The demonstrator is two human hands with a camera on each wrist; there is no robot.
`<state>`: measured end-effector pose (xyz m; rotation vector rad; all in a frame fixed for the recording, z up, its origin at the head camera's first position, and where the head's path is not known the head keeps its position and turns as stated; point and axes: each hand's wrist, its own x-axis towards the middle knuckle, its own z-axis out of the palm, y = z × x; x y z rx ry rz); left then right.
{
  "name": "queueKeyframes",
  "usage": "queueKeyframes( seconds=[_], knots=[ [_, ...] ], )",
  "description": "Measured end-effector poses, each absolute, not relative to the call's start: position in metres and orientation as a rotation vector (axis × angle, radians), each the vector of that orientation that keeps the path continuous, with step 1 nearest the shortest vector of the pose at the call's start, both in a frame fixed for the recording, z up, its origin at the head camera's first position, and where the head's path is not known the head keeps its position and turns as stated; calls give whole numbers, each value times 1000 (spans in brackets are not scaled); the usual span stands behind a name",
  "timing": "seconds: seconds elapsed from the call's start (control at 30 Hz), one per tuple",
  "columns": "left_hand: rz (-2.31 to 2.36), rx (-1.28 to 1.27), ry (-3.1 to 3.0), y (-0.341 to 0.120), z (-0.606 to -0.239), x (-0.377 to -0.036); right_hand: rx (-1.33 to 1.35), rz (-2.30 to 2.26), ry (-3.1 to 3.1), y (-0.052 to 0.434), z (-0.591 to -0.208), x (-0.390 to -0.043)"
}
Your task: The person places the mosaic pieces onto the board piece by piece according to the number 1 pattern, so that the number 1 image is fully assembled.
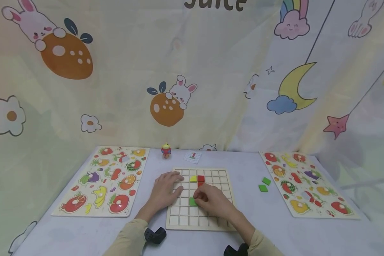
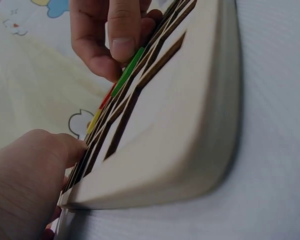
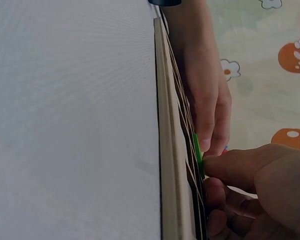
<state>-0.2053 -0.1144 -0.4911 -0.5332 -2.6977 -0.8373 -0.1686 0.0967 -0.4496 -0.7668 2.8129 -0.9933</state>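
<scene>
A wooden grid board [image 1: 179,223] lies on the table in front of me. My left hand [image 1: 164,188] rests on its left side with fingers spread, holding nothing. My right hand [image 1: 214,202] is bent over the middle of the board, thumb and fingertips pinching the right edge of a green square tile [image 1: 193,201]. In the left wrist view, the thumb meets the end of this green tile [image 2: 127,73], which lies at the grid's surface. Farther up the grid sit a yellow tile [image 1: 193,178] and a red tile [image 1: 201,178], with more red below partly hidden by my right hand.
Two loose green tiles [image 1: 263,188] lie right of the board. Fruit puzzle boards stand at left [image 1: 92,209] and right [image 1: 294,211]. Behind the grid are a small toy figure [image 1: 166,151] and a pattern card [image 1: 192,156]. A printed cloth [image 1: 121,89] hangs behind the table.
</scene>
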Motion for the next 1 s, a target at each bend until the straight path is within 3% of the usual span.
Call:
queueKeyframes(
  seconds=[0.43,1.0],
  knots=[
    [-833,-540,-2688,-115,-492,-206,-820,-1023,2770,107,-446,-173],
    [-829,-551,-2684,-115,-494,-207,-561,-957,2934,147,-439,-184]
  ],
)
